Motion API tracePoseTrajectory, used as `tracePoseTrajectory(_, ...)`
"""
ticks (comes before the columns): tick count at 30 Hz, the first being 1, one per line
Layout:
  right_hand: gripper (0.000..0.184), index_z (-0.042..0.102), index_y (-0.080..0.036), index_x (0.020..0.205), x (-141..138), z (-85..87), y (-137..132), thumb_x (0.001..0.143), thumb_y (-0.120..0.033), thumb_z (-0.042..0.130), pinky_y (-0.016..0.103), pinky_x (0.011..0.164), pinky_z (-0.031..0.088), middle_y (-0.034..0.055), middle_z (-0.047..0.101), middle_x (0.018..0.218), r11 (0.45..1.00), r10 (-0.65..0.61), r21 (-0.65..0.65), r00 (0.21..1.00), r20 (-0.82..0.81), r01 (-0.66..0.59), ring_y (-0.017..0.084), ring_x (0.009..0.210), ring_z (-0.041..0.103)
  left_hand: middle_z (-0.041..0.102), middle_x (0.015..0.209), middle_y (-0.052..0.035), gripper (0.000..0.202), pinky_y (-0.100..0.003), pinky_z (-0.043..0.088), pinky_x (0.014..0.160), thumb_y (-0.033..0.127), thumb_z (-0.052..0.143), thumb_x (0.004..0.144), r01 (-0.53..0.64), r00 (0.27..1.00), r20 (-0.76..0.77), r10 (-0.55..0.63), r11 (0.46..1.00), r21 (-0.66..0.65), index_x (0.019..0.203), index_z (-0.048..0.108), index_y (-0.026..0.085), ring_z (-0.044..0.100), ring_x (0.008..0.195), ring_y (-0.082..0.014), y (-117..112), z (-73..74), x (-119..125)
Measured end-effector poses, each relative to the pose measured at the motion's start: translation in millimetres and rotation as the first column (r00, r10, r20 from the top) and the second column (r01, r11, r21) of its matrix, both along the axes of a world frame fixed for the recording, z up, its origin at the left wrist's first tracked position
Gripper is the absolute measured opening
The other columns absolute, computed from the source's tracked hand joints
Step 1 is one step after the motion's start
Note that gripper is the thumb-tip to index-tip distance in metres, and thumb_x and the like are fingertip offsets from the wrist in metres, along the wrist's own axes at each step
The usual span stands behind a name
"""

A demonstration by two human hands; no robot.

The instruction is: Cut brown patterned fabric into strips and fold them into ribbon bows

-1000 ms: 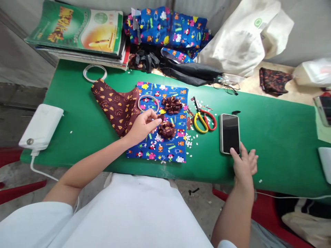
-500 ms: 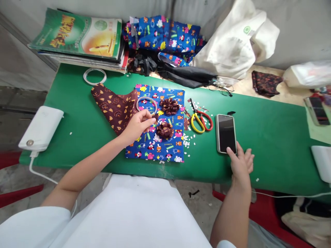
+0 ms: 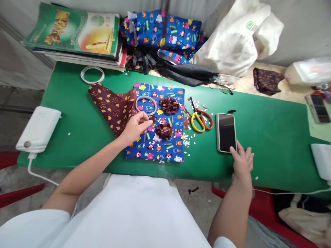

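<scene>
My left hand (image 3: 136, 128) is closed in a pinch over the blue cartoon-print cloth (image 3: 144, 153), with a small brown fabric piece (image 3: 152, 119) at its fingertips. Just beyond it lies a pale ring-shaped roll (image 3: 146, 105). Two brown fabric flowers (image 3: 169, 105) sit to its right on the cloth. A brown patterned cloth (image 3: 111, 106) spreads out on its left. At the right, my right hand (image 3: 242, 162) is open, its thumb at the lower right corner of a smartphone (image 3: 226, 132) lying screen up. Scissors (image 3: 198, 119) with yellow and red handles rest between cloth and phone.
White and brown scraps (image 3: 190, 139) are scattered around the scissors. Stacked books (image 3: 74, 31), another white ring (image 3: 92, 75), folded blue cloth (image 3: 160, 31), a white bag (image 3: 232, 44) and eyeglasses (image 3: 221, 85) line the back. A white power bank (image 3: 38, 129) lies on the left.
My right thumb has slid from the phone's screen toward its lower right corner. My left hand keeps its pinch, almost unmoved. The whole view has shifted slightly.
</scene>
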State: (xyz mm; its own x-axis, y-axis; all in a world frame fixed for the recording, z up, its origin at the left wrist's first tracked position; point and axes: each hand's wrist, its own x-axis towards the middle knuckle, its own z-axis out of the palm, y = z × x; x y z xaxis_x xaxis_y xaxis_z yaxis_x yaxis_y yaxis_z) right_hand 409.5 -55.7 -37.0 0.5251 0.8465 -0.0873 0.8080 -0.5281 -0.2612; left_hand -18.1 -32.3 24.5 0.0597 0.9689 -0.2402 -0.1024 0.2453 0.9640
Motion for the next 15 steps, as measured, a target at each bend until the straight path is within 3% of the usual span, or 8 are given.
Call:
tracePoseTrajectory(4,0.074,0.039,-0.042,0.139,-10,9.2,2,0.070,-0.068,0.046,0.046,0.118,0.004,-0.0003,0.013,0.160,0.994,-0.107,-0.015,0.982,-0.153,0.106,0.022,0.148,0.006,0.047,0.054,0.0075,0.022,-0.019,0.034,0.047,0.027,0.062,0.077,0.013,1.000,-0.024,-0.013,1.000,-0.015,0.070,0.043,0.018,0.044,0.045,-0.0055,-1,0.0,1)
tracePoseTrajectory(15,0.076,0.042,-0.044,0.137,-19,19.9,3,0.066,-0.070,0.048,0.045,0.117,0.004,-0.0022,0.014,0.160,0.991,-0.134,-0.017,0.975,-0.179,0.134,0.020,0.148,0.007,0.049,0.057,0.0072,0.022,-0.019,0.035,0.048,0.028,0.062,0.076,0.004,0.999,-0.035,-0.004,1.000,-0.001,0.071,0.043,0.018,0.046,0.046,-0.0056,0,-2.2,1)
